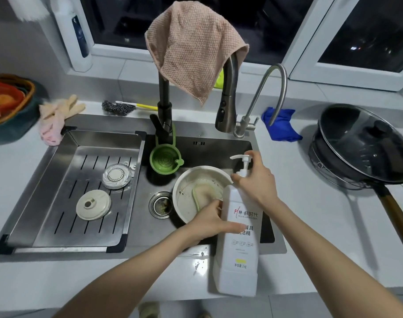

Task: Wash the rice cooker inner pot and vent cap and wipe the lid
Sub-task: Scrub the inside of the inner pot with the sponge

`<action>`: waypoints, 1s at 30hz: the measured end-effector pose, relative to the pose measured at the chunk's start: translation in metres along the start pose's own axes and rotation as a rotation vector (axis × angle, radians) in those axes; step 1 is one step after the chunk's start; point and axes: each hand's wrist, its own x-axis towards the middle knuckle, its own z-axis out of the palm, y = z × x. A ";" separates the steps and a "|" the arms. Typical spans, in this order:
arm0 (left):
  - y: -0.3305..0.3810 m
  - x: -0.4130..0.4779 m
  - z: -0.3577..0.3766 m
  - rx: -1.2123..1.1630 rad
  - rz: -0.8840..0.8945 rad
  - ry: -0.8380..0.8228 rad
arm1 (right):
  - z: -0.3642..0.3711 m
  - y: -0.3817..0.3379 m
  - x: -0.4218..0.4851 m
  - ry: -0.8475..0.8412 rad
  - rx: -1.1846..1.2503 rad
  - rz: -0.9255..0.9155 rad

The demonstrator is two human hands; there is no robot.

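Observation:
The white rice cooker inner pot (191, 180) lies in the sink basin (141, 226), soiled inside. My left hand (207, 223) reaches into it and grips a green-edged sponge (204, 193); its thumb crosses the front of a tall white dish soap bottle (239, 255). My right hand (256, 183) grips that bottle's neck, with one finger up on the pump head (242, 158), whose nozzle points left over the pot. A round beige vent cap (93, 204) and a clear round part (116, 175) lie on the steel drain tray (58, 180) at left.
A pink cloth (193, 49) hangs over the dark faucet (226, 106), beside a thin silver tap (276, 88). A green strainer (165, 160) hangs in the basin above the drain (161, 204). Gloves (58, 115), steel wool (118, 107), a blue cloth (280, 125) and a lidded wok (365, 145) lie on the counter.

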 end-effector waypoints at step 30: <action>0.090 -0.114 -0.181 0.585 0.205 1.142 | 0.038 -0.164 -0.033 -0.063 0.124 -0.486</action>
